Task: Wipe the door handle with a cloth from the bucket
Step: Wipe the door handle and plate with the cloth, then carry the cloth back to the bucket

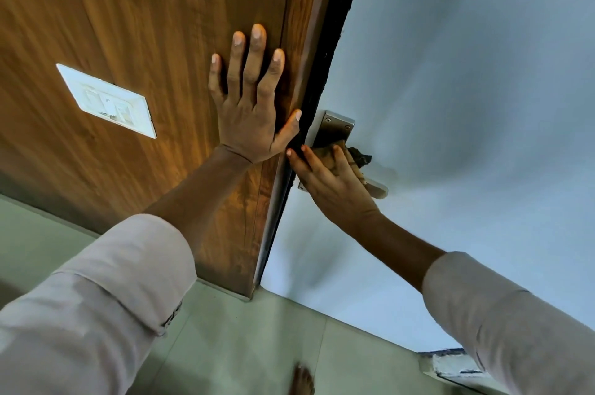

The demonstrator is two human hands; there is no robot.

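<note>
A metal door handle (377, 187) on a steel backplate (333, 129) sits on the pale grey door (467, 88). My right hand (335, 188) presses a brown and dark cloth (355, 154) against the handle, covering most of the lever; only its tip shows below my fingers. My left hand (252, 98) lies flat with fingers spread on the wooden panel (145, 8) beside the door's edge, thumb at the dark door gap. The bucket is out of sight.
A white switch plate (108, 101) is set in the wooden panel to the left. Pale floor tiles (244, 346) lie below, with a bare foot (301, 381) at the bottom edge. A chipped door corner (450, 362) shows at lower right.
</note>
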